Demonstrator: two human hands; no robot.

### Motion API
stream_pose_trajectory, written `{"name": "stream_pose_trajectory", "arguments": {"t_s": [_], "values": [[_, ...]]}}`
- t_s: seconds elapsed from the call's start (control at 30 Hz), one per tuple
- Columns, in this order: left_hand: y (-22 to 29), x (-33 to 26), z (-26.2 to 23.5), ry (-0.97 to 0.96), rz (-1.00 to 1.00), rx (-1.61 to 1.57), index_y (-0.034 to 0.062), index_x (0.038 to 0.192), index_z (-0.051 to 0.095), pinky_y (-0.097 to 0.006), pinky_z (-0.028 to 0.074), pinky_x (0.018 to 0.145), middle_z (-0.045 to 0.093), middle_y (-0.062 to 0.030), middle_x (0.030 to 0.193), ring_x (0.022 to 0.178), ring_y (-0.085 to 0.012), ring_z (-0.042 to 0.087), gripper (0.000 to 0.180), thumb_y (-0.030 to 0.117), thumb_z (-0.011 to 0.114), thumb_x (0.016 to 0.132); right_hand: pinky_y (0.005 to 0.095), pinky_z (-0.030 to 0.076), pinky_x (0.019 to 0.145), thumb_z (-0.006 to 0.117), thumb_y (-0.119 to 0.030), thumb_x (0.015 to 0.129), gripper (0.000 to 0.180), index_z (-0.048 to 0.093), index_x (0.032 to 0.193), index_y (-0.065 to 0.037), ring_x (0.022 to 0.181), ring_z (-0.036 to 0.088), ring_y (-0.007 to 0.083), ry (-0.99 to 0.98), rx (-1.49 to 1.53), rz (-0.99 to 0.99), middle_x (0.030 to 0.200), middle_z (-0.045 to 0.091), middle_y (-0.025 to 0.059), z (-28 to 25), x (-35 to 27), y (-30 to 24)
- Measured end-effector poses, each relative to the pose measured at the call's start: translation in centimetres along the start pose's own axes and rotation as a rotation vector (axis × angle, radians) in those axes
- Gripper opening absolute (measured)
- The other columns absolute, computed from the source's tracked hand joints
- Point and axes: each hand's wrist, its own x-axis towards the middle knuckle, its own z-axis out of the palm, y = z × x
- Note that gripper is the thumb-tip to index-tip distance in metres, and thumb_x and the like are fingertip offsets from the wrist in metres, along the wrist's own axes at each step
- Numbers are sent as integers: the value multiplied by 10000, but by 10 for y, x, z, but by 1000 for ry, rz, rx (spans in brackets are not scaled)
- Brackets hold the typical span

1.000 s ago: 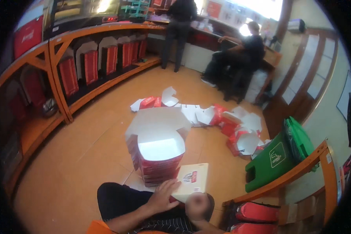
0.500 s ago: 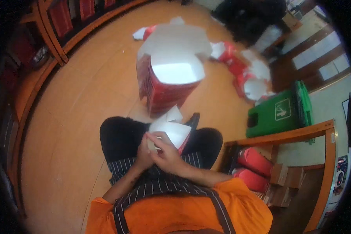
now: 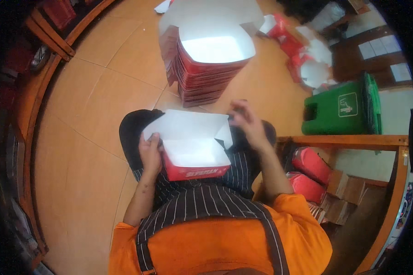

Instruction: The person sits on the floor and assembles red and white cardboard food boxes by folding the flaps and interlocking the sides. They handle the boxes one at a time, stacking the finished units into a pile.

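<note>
A red paperboard food box [image 3: 197,172] with a white inside rests on my lap, its lid raised at the far side. My left hand [image 3: 150,153] grips the box's left side, thumb over the edge. My right hand [image 3: 248,120] is raised beside the lid's right corner, fingers bent and somewhat apart, with nothing seen in them. A white side flap [image 3: 223,134] stands out at the box's right, near that hand. Just beyond my knees rises a tall stack of nested red boxes [image 3: 211,75], the top one showing its white inside.
Several red and white boxes [image 3: 291,48] lie scattered on the floor at the far right. A green bin [image 3: 328,110] stands at the right, behind a wooden frame [image 3: 344,141] with red packs [image 3: 309,167] and brown cartons [image 3: 344,188] below. Wooden shelving [image 3: 48,87] runs along the left.
My hands, together over the box before, have parted. The box now stands opened toward me, held by the left hand; the right hand has moved up and right. My view has tilted down.
</note>
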Motion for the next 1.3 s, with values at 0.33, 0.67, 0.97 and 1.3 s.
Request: {"name": "stream_pose_trajectory", "arguments": {"t_s": [0.33,0.67,0.97,1.3], "values": [[-27,6,3,-197,-700,22,26,1153,522,-317,566,585,612,-79,901,707,-181,639,307,178,639,914,424,234,1126,278,-699,926,848,414,1397,-8,1373,326,313,-222,-48,-337,1446,385,220,12,-19,11],[-53,-18,-12,-81,-742,-332,80,1272,485,-368,579,736,625,-127,1011,869,-242,658,424,228,654,913,399,431,985,564,-673,838,865,372,1387,-33,1264,432,268,-280,318,-290,1444,324,179,31,-32,3],[-3,-14,23,-168,159,859,119,1480,221,-343,528,803,505,-157,1212,983,-231,559,886,-107,608,715,420,424,1038,844,-299,717,980,273,1470,-37,1317,445,281,-590,175,-119,1465,378,168,14,-52,-17],[86,-41,43,-577,201,924,24,998,626,-311,479,836,617,-113,937,890,-199,600,170,157,629,892,397,482,983,717,-166,816,734,350,1447,-93,1205,570,296,-405,-90,-53,1486,342,204,38,-66,-8]]}}
